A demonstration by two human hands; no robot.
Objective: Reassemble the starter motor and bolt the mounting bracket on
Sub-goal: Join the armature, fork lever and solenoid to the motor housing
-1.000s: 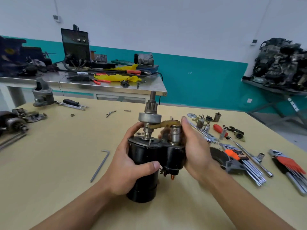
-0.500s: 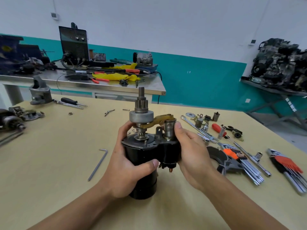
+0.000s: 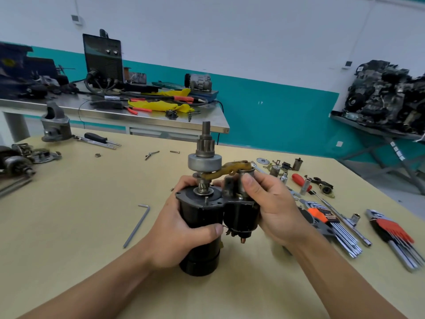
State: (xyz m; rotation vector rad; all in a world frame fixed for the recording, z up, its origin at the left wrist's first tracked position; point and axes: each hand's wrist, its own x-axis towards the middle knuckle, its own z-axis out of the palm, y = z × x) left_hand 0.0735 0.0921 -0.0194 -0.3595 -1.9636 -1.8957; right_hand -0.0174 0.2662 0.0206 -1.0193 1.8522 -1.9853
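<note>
Workshop, teal-banded wall; tan desk (image 3: 69,226) strewn with tools.

Head view: starter motor (image 3: 202,217) stands upright at desk centre, base apparently on the surface. Left grip (image 3: 181,236) wraps the black body, thumb across the front. Right grip (image 3: 276,210) curls round the solenoid (image 3: 241,217), one finger on its metal plunger (image 3: 245,180). Brass-coloured fork (image 3: 230,168) links plunger to pinion drive (image 3: 204,160) on the bare shaft. Grey nose housing (image 3: 56,125), likely the mounting bracket, sits well apart at 10 o'clock. Hex key sets (image 3: 331,222) at 3 o'clock.

Judgement: unit heavy, rigid, top-loaded; casing possibly greasy. Hold low round the body, never by fork or pinion, which look loose.
</note>
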